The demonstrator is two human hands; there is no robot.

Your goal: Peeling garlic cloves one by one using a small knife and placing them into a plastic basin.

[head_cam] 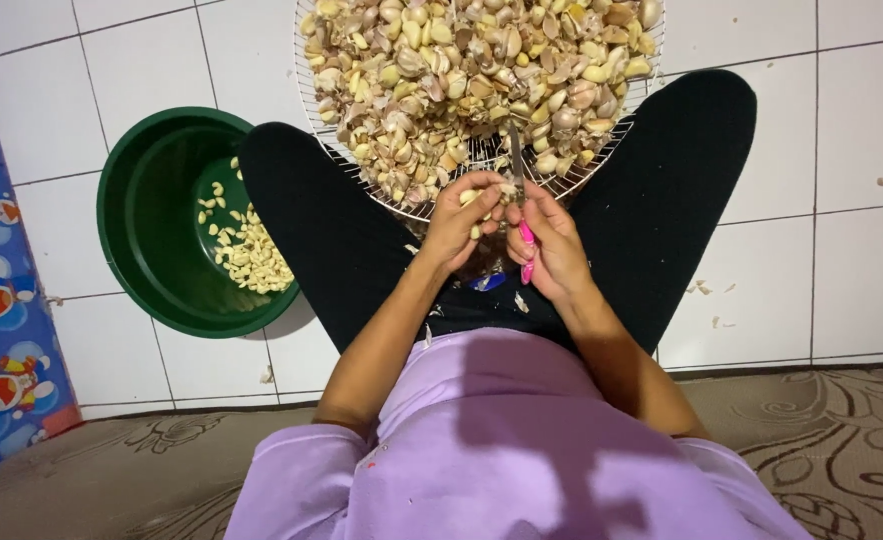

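Left hand (459,226): fingers curled narrow, pinching a garlic clove (474,197) at the fingertips, held over the lap.
Right hand (552,245): fingers closed around the pink handle of a small knife (522,190); blade points up and away, toward the tray.
Clove position: between both hands, touching the blade base, just below the tray's near rim.
Wire tray (652,55): round, resting across the knees, heaped with unpeeled garlic.
Green basin (142,215): on the white tile floor beside the person's left leg, holding peeled cloves (247,250).
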